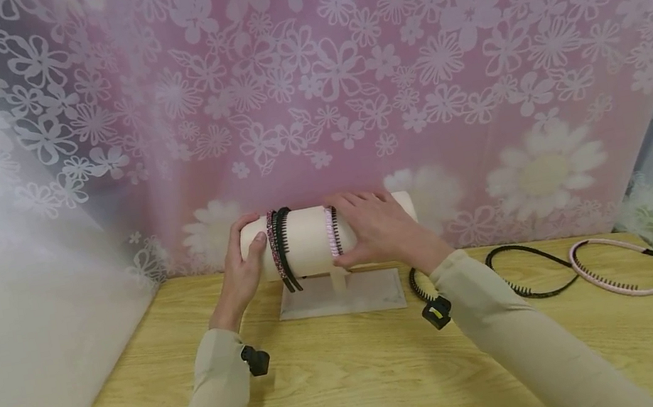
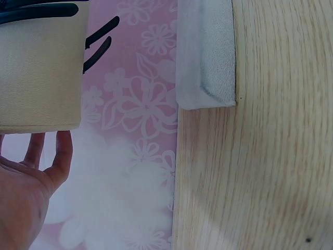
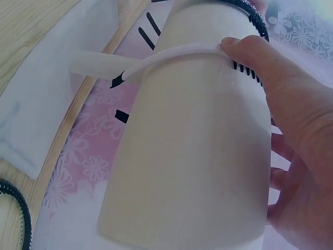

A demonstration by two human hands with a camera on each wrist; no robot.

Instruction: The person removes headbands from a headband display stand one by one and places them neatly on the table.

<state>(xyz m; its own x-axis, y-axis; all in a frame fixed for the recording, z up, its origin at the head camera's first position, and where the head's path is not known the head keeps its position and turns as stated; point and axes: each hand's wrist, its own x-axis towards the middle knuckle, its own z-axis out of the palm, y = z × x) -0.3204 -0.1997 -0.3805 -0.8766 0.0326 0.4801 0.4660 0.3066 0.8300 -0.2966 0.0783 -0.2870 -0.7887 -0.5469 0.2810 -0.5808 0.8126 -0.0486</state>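
A cream cylindrical headband stand [image 1: 309, 239] lies level on a short post above a pale base [image 1: 374, 295]. My left hand [image 1: 241, 268] grips its left end, thumb in front and fingers behind. Close to that hand, a pink-and-dark sparkly headband [image 1: 274, 245] and a black toothed headband [image 1: 284, 257] sit side by side around the roll. My right hand [image 1: 376, 227] holds a pink toothed headband [image 1: 332, 235] around the roll, right of its middle. In the right wrist view, the thumb presses on this pink headband [image 3: 182, 52], whose black tips hang free beyond the roll.
On the wooden table [image 1: 344, 388] to the right lie a black headband [image 1: 536, 294], a pink headband [image 1: 619, 288] and a dark toothed one [image 1: 416, 286] partly behind the right wrist. A pink flowered curtain [image 1: 308, 91] hangs behind the stand; a white wall [image 1: 22, 283] stands left.
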